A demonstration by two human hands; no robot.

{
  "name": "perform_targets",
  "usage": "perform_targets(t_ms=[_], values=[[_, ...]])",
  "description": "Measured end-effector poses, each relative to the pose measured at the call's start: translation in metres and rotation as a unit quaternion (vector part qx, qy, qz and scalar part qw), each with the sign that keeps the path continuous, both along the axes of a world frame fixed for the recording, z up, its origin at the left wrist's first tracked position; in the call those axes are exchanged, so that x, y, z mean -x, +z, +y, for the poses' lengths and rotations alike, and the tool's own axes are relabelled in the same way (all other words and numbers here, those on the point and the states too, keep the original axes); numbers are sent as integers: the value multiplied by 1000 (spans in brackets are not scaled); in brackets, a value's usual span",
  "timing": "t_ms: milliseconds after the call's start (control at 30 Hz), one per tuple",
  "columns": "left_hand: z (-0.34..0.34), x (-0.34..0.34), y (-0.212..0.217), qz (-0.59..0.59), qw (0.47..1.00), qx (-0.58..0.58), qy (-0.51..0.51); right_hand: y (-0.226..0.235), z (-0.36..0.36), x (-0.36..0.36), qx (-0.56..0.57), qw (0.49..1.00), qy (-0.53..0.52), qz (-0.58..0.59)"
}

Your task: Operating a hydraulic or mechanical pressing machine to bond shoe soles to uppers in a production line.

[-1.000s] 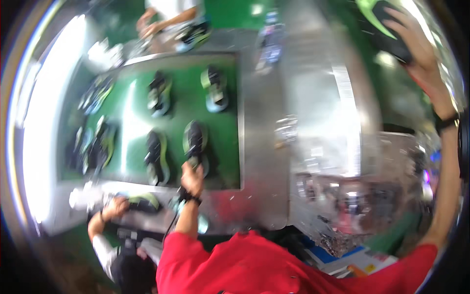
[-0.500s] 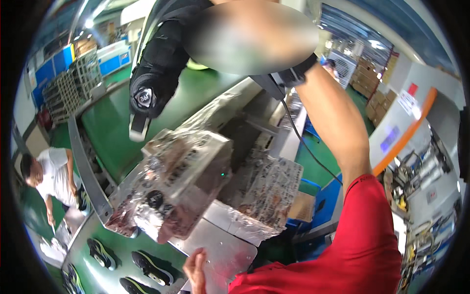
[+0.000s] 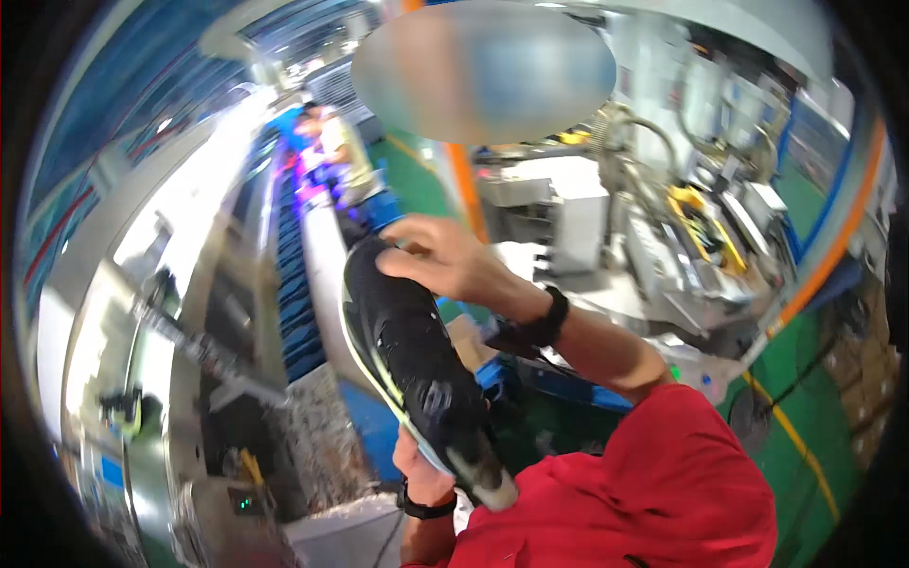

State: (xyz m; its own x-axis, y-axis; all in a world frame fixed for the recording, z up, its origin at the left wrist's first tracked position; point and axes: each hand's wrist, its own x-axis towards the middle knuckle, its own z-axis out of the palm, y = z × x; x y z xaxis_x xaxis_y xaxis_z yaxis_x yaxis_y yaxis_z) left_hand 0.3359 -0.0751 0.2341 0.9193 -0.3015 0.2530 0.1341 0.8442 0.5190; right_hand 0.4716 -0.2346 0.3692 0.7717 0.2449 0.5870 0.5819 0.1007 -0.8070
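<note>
Shoe (image 3: 417,379) covering most of left hand (image 3: 421,464), fingers not showing. Motion blur smearing conveyor (image 3: 284,275) at left. Far person (image 3: 341,156) too small, washed by glare. Far machines (image 3: 701,227) at right blurring together.

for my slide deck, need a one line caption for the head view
A person in a red shirt holds a black shoe up with both hands, right hand on top, left hand underneath.

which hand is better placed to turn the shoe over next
Probably the right hand: its fingers wrap the upper end of the black shoe in plain view. The left hand sits mostly hidden under the lower end, seemingly just supporting it.
</note>
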Motion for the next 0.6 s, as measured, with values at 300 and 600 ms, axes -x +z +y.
perform_targets(t_ms=[300,600], values=[[-234,-54,-14,-27,923,-382,-33,-133,-260,161,-135,941,-236,203],[-467,-113,-32,-216,837,-468,-185,-195,-444,216,-223,747,-590,208]])
